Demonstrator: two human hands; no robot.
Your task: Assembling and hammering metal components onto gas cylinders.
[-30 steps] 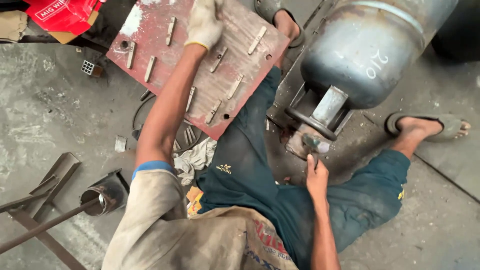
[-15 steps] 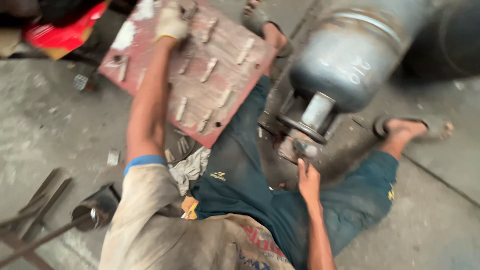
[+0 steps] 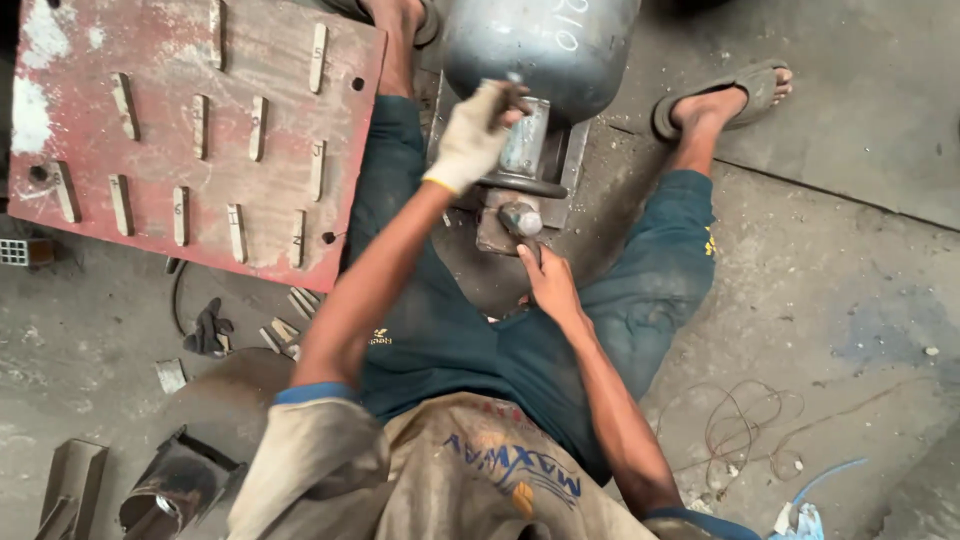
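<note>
The left hand (image 3: pixel 472 135), in a pale work glove, is closed in a grip around a small dark tool (image 3: pixel 515 95) whose shape I cannot make out; it is pressed against the neck of the grey gas cylinder (image 3: pixel 540 45), just above the cylinder's metal collar (image 3: pixel 525 150). The right hand (image 3: pixel 548 282) is bare. Its fingers reach up to a hammer head (image 3: pixel 520 218), a stubby grey lump of metal, and close on the handle just under it, though how tightly the grip is pressed together I cannot tell. The hammer head sits just below the collar's dark ring, over a small steel block (image 3: pixel 495 232) on the floor.

The cylinder lies on its side between the person's spread legs, its neck pointing toward the body. The person sits on the concrete floor (image 3: pixel 850 300) in dark teal trousers, one sandalled foot (image 3: pixel 720 95) out to the right of the cylinder.

To the left lies a red-painted steel plate (image 3: pixel 150 60) with short metal strips (image 3: pixel 200 125) standing in rows on it. Below it, a dark glove (image 3: pixel 208 328) lies on the floor, and a few metal offcuts (image 3: pixel 175 485) sit at the lower left. A loop of thin wire (image 3: pixel 745 430) lies at the lower right.
</note>
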